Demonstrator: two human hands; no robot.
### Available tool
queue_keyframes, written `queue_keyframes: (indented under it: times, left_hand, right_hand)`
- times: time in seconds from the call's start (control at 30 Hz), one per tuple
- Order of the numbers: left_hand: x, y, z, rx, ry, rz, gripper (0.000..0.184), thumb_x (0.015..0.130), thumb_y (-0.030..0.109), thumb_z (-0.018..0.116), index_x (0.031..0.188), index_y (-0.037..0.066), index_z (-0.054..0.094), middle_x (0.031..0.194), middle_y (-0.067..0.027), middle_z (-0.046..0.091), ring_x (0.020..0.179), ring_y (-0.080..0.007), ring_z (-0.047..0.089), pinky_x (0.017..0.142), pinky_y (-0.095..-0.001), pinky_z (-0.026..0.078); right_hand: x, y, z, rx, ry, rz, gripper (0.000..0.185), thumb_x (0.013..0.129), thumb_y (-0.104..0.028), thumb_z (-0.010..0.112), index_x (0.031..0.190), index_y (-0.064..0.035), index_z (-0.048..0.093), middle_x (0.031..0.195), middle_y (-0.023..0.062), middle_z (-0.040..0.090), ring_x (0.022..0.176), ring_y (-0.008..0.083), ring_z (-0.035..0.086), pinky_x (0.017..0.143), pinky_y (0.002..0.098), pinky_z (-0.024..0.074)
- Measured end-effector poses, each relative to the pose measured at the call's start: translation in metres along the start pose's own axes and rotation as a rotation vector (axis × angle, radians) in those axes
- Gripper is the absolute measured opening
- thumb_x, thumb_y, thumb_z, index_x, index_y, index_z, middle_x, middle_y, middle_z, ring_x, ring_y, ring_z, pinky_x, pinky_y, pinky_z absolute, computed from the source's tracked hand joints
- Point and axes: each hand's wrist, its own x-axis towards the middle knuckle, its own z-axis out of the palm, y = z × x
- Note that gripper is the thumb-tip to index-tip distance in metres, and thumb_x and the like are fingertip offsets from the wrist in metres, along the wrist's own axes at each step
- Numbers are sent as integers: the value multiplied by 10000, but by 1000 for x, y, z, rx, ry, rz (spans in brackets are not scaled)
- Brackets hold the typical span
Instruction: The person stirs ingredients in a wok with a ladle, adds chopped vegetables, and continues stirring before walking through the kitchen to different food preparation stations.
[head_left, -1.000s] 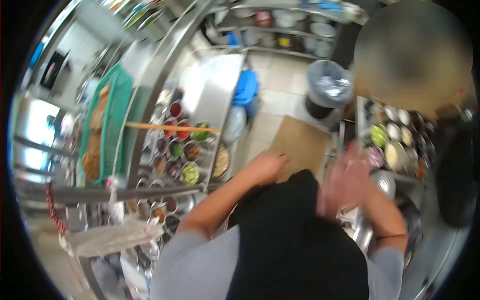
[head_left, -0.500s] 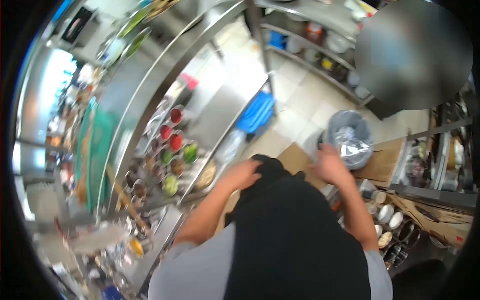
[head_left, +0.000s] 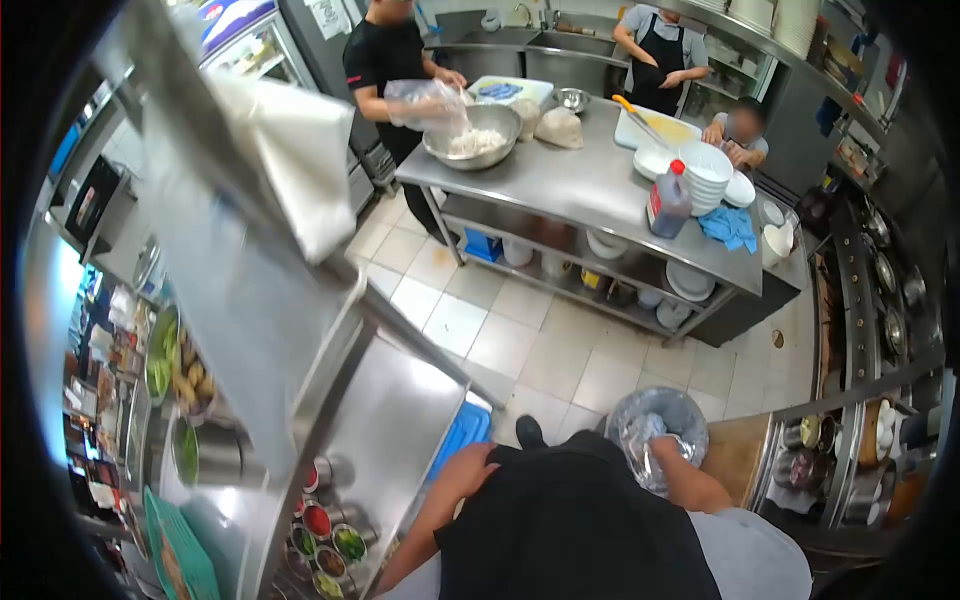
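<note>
My left hand (head_left: pixel 466 470) lies with its fingers extended against the side of my black apron (head_left: pixel 560 520), beside a blue container (head_left: pixel 462 432). No object shows in it. On the other side, my right hand (head_left: pixel 664 450) hangs over the grey bin (head_left: pixel 697 405), next to the clear plastic liner and crumpled whitish-blue waste (head_left: pixel 650 428). Its fingertips are turned down and away, so I cannot see whether they grip anything. Several metal containers with red and green food (head_left: pixel 318 518) stand on the counter at my left.
Ahead stands a steel table (head_left: pixel 570 190) with a big metal bowl (head_left: pixel 473 160), stacked white bowls (head_left: pixel 708 180) and a red-capped bottle (head_left: pixel 670 200). A co-worker (head_left: pixel 385 60) handles a plastic bag there. Two other people are behind it. A shelf frame (head_left: pixel 335 370) rises at left.
My view has tilted up and now takes in the table and the co-workers. My right hand has moved to over the bin. The left one has settled lower against the apron.
</note>
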Motion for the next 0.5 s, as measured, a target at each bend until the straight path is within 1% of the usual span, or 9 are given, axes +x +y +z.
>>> queue_keyframes:
  times: [0.03, 0.1, 0.17, 0.2, 0.23, 0.3, 0.37, 0.43, 0.5]
  left_hand:
    - [26, 6, -16, -54, 122, 110, 494, 983, 255, 700, 1408, 15, 625, 1379, -240, 657, 1288, -432, 613, 1117, -486, 484]
    - [70, 17, -48, -58, 163, 139, 499, 985, 269, 710, 1405, 14, 626, 1367, -234, 669, 1238, -419, 653, 1088, -476, 512]
    - [109, 39, -83, -300, 114, -12, 483, 995, 259, 717, 1405, 20, 628, 1338, -236, 690, 1181, -381, 702, 1044, -450, 545]
    - [127, 41, -91, -457, 123, 26, 478, 994, 256, 735, 1396, 17, 635, 1301, -225, 713, 1159, -317, 726, 992, -416, 569]
    - [145, 41, -94, -459, 134, 49, 478, 994, 256, 735, 1396, 17, 635, 1301, -225, 713, 1159, -317, 726, 992, -416, 569]
    - [184, 37, -96, -876, 99, 66, 443, 987, 255, 744, 1354, 19, 667, 1237, -202, 743, 1116, -283, 741, 950, -390, 583]
    - [222, 30, -106, -897, 170, -8, 426, 987, 256, 744, 1331, 14, 679, 1214, -191, 752, 1093, -273, 746, 938, -382, 587]
    - [250, 22, -117, -916, 237, -95, 410, 987, 257, 744, 1309, 9, 691, 1192, -179, 761, 1069, -263, 752, 926, -374, 590]
    - [282, 13, -133, -761, 483, -212, 367, 999, 253, 730, 1270, 7, 709, 1149, -173, 775, 1023, -257, 762, 913, -363, 591]
  right_hand:
    - [-9, 27, -4, -64, -125, 5, 367, 947, -342, 595, 1109, -77, 791, 1150, 208, 774, 1054, 359, 762, 886, 488, 607]
    - [-47, 61, -23, 22, -282, 58, 350, 950, -341, 598, 1073, -75, 789, 1109, 196, 774, 1013, 348, 760, 857, 486, 605]
    - [-60, 68, -51, 141, -323, 87, 336, 952, -340, 601, 1036, -74, 788, 1068, 184, 775, 971, 338, 758, 827, 485, 603]
    - [-56, 64, -64, 198, -330, 92, 330, 953, -339, 602, 1018, -73, 787, 1047, 177, 775, 950, 333, 757, 813, 484, 602]
    - [-45, 57, -80, 247, -331, 83, 326, 954, -339, 604, 1000, -73, 786, 1027, 171, 776, 929, 328, 756, 798, 483, 601]
    - [-8, 38, -108, 310, -333, 41, 320, 957, -338, 606, 963, -71, 784, 986, 159, 776, 887, 317, 754, 769, 482, 599]
    - [41, 17, -134, 335, -340, -40, 320, 959, -336, 609, 926, -70, 782, 945, 147, 777, 846, 307, 752, 739, 480, 597]
    - [111, -9, -160, 257, -327, -230, 324, 961, -335, 612, 890, -68, 781, 904, 134, 778, 804, 296, 750, 710, 479, 595]
    - [211, -39, -184, -44, -161, -720, 333, 964, -334, 615, 853, -67, 779, 863, 122, 778, 762, 286, 748, 681, 477, 593]
